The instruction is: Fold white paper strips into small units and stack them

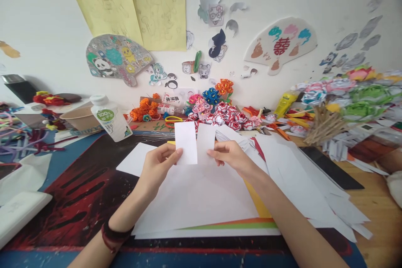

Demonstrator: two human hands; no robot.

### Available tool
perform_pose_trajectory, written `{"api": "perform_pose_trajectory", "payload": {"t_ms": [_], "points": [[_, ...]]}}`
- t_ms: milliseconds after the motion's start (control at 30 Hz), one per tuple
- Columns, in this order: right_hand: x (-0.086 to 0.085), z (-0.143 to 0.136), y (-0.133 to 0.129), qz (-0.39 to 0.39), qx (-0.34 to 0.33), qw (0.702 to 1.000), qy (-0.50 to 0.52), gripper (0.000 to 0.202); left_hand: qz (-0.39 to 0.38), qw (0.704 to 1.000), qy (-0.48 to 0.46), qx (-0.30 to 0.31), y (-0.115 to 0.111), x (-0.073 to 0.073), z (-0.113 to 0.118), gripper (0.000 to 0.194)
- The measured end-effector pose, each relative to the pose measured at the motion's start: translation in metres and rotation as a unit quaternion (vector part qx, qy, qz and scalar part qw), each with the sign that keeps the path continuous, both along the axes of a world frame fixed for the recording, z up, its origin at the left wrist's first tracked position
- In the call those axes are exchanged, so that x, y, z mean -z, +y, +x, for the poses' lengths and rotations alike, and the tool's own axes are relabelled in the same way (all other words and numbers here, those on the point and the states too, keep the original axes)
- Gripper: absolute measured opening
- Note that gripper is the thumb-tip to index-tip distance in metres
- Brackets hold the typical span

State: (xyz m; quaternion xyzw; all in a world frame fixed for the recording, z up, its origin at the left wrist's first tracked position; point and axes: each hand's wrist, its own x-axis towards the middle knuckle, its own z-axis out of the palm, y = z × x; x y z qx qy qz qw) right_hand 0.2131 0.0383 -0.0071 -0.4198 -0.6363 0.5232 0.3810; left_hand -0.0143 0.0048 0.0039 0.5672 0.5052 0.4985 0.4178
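Note:
Two small white paper rectangles are held upright side by side above the white sheets [201, 201] on the table. My left hand [160, 161] pinches the left paper piece [186, 142] at its lower left edge between thumb and fingers. The right paper piece [205, 140], slightly greyer, has its lower right edge pinched in my right hand [226, 153]. A narrow gap shows between the pieces at the top, and they come close together lower down. Green, orange and yellow sheets peek out beneath the white stack.
A white bottle [111, 119] stands at the back left beside a brown bowl [80, 117]. Paper flowers [224, 117] line the wall. More white paper [295, 176] and a black flat object [333, 167] lie at the right. A white case [21, 213] is at the left.

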Motion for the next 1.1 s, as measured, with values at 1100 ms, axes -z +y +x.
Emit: {"api": "perform_pose_trajectory", "payload": {"t_ms": [1100], "points": [[0.008, -0.014, -0.004, 0.064, -0.07, 0.995, -0.021, 0.046, 0.062, 0.98, 0.19, -0.003, 0.002, 0.016, 0.004, 0.032]]}}
